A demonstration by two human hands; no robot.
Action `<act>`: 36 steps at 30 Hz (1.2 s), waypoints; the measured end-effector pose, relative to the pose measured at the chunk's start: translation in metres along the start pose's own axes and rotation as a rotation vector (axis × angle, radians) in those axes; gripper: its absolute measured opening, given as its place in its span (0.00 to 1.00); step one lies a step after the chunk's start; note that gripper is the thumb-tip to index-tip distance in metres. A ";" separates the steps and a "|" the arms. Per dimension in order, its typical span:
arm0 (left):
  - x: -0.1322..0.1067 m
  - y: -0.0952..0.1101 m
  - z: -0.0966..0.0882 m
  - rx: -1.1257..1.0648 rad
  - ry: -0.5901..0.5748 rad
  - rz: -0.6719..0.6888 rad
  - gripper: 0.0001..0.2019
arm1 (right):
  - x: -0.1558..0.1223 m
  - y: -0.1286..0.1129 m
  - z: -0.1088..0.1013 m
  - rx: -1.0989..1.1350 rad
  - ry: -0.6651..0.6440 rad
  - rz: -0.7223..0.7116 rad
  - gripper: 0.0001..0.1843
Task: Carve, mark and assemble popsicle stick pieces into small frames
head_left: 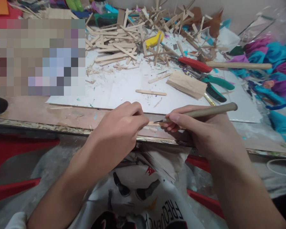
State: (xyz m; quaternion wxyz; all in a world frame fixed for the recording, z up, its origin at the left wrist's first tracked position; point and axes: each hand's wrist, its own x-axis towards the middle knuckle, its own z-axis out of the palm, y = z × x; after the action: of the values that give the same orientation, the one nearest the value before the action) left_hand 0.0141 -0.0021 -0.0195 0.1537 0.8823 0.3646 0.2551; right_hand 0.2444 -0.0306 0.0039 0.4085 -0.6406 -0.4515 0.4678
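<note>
My left hand (122,125) is closed at the near edge of the wooden table (62,113), pinching a small wooden stick (154,123) that pokes out to the right of its fingers. My right hand (200,130) grips a craft knife (205,112) with a long tan handle. The knife's blade tip touches the stick just right of my left fingertips. Both hands sit close together above the table's front edge.
A white sheet (124,86) covers the table, with a loose stick (151,92), a wooden block (187,84), a heap of sticks (124,41), red-handled pliers (195,64), green-handled pliers (216,86), a yellow tool (152,40) and purple and teal paper flowers (269,60).
</note>
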 end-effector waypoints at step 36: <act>0.001 -0.003 -0.001 -0.015 -0.030 0.008 0.13 | -0.004 -0.007 0.005 0.009 0.046 0.029 0.10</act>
State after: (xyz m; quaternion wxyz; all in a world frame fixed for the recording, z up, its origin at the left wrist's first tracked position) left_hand 0.0120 0.0011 -0.0198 0.1645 0.8863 0.3569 0.2452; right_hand 0.2373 -0.0317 0.0097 0.4149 -0.6559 -0.4306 0.4607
